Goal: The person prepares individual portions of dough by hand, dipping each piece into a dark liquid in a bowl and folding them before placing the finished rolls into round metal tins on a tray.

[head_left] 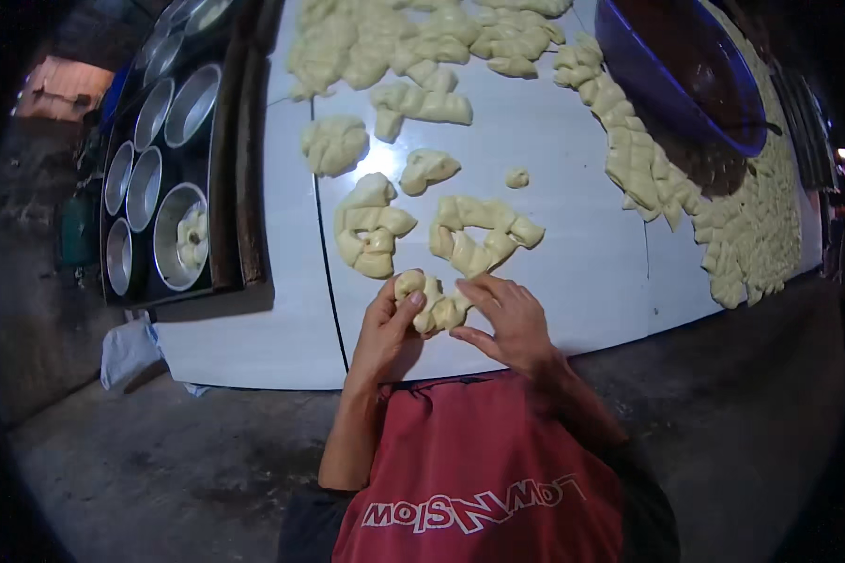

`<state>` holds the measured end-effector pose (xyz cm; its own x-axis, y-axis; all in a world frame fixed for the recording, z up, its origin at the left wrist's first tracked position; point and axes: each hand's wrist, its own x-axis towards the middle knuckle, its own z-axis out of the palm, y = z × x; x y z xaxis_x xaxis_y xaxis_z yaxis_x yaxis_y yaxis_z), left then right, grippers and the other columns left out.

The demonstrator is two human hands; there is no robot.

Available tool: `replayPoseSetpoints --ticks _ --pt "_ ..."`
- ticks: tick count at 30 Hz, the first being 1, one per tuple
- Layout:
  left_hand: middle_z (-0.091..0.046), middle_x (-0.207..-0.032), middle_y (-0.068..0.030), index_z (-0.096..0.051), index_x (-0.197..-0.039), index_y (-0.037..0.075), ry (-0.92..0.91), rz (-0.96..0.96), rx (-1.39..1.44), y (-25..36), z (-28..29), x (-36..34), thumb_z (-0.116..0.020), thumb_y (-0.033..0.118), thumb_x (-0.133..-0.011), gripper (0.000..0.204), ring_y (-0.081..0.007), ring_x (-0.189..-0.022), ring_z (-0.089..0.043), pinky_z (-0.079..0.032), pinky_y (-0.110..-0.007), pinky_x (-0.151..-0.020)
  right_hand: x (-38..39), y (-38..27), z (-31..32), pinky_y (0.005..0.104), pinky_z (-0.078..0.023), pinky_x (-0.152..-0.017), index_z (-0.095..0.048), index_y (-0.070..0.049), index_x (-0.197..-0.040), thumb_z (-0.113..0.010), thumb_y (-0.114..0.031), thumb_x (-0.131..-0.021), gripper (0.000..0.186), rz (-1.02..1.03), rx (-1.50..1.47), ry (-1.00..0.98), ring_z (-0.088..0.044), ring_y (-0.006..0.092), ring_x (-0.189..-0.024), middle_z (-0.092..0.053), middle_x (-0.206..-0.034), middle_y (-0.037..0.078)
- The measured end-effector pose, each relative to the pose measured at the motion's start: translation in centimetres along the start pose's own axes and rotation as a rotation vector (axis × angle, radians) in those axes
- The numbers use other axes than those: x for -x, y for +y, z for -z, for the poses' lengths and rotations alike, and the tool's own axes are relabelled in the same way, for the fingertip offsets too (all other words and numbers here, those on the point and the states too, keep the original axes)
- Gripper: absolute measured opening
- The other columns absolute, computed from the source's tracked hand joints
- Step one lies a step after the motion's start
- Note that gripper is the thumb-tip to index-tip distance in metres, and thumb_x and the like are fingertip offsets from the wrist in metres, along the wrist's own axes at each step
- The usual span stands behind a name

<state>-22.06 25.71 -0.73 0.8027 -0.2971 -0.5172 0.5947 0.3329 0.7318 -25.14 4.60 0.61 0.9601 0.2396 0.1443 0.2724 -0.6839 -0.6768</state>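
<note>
Between my hands, above the near edge of the white table, is a lumpy piece of pale dough [438, 308]. My left hand [388, 319] grips its left side, the thumb pressed on top. My right hand [507, 322] is at its other side, thumb and forefinger closed on the dough's right end. Just beyond lie two ring-like dough pieces, one on the left [373, 225] and one on the right [483, 231]. A smaller dough lump [429, 171] and a tiny dough bit [516, 177] rest farther off.
At left, a dark tray [218, 188] holds several round metal tins; a near tin [162, 246] has dough in it. Sheets of cut dough [385, 42] cover the far table, more dough [751, 235] the right. A blue-rimmed basin [759, 122] stands there. The white table [573, 310] ends before me.
</note>
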Motion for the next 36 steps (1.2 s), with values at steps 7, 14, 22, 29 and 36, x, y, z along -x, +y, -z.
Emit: replayPoseSetpoints --ticks 7,14,22,29,36 --pt "-0.067 -0.103 -0.0122 -0.061 -0.121 0.002 0.268 -0.201 -0.833 3.0 -0.9 2.2 -0.065 0.018 -0.094 0.032 -0.0156 -0.082 -0.065 -0.051 -0.030 -0.073 -0.3 0.6 -1.7 0.0414 -0.048 -0.082 -0.064 -0.007 -0.096 -0.077 -0.019 -0.076 0.026 0.138 0.019 -0.005 -0.060 0.0280 -0.101 -0.058 -0.120 0.012" --pt "-0.061 -0.116 -0.0161 -0.062 -0.120 0.002 0.398 -0.360 -1.191 4.2 -0.5 2.7 -0.068 0.021 -0.090 0.036 -0.0300 -0.095 -0.064 -0.051 -0.036 -0.082 2.5 2.3 0.6 0.0310 -0.053 -0.075 -0.054 -0.002 -0.111 -0.051 -0.007 -0.093 0.019 -0.599 -1.171 0.280 -0.064 0.0186 -0.092 -0.066 -0.104 0.014" --pt "-0.063 -0.111 -0.0144 -0.063 -0.116 0.002 0.328 -0.648 -1.139 4.8 -4.0 3.6 -0.078 0.016 -0.082 0.040 -0.0278 -0.096 -0.064 -0.053 -0.036 -0.079 2.2 2.6 2.9 0.0291 -0.051 -0.078 -0.049 0.003 -0.132 -0.047 -0.023 -0.103 0.040 -0.675 -1.440 0.202 -0.063 0.0179 -0.095 -0.064 -0.110 0.011" --pt "-0.068 -0.106 -0.0129 -0.063 -0.121 0.001 -0.128 -0.293 -0.963 4.2 -9.0 0.1 -0.078 0.017 -0.083 0.043 -0.0177 -0.087 -0.066 -0.052 -0.028 -0.072 0.7 0.2 4.9 0.0283 -0.044 -0.093 -0.041 -0.001 -0.145 -0.052 -0.018 -0.099 0.050 -0.561 -1.237 0.096 -0.056 0.0144 -0.106 -0.060 -0.122 0.009" --pt "-0.072 -0.101 -0.0095 -0.057 -0.131 0.000 -0.066 -0.186 -0.494 1.5 -9.0 -1.0 -0.074 0.016 -0.088 0.049 -0.0110 -0.084 -0.067 -0.055 -0.028 -0.070 1.1 -0.1 5.7 0.0303 -0.045 -0.100 -0.042 0.001 -0.141 -0.055 -0.005 -0.099 0.045 -0.544 -1.114 0.204 -0.056 0.0172 -0.116 -0.061 -0.122 0.012"
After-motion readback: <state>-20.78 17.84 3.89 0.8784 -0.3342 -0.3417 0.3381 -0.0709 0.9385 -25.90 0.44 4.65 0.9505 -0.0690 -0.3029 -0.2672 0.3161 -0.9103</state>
